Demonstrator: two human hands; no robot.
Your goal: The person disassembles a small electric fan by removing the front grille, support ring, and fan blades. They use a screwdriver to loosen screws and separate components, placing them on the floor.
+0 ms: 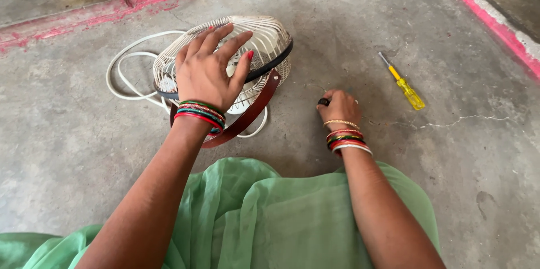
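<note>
While my left hand lies spread flat on the fan cage on the floor, my right hand pinches a small black knob — mid-dismantling, I judge — the yellow screwdriver lies near.

No packages, labels, signs or screens show anywhere in this view

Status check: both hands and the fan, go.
Left hand spread flat on fan grille. Right hand closed on small black part at floor. Yellow screwdriver lies apart, right. White cord coiled behind fan.
</note>
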